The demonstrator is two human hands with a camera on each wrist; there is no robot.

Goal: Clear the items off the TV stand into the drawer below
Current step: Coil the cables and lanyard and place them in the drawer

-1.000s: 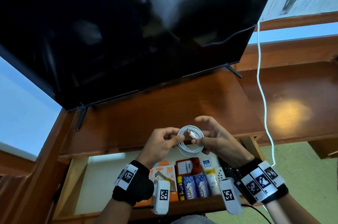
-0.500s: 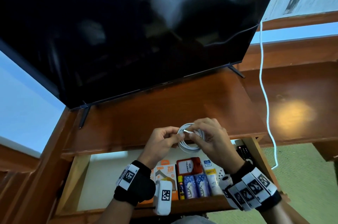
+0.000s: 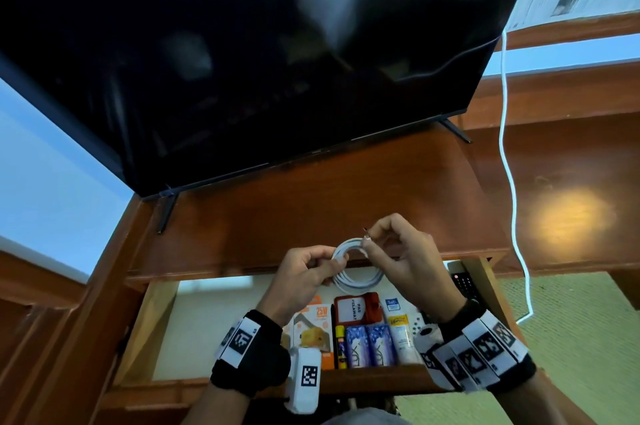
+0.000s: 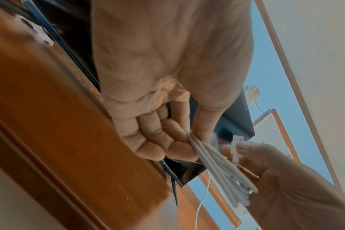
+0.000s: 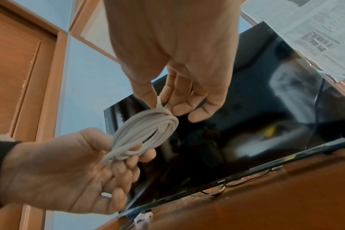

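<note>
Left grip: the left hand [image 3: 304,274] pinches the coiled white USB cable [image 3: 356,272] at its side.
Right grip: the right hand [image 3: 398,261] pinches the plug end [image 4: 237,145].
Cable place: above the open drawer [image 3: 162,327], at the TV stand [image 3: 311,196] front edge.
Risk: if the end is released untucked, the coil may spring loose.
Change: half a second ago the right fingers covered the coil; now they lift the plug up.

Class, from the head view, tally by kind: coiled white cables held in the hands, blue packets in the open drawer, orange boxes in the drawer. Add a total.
coiled white cable: 1
blue packets: 2
orange box: 1
Total: 4
</note>
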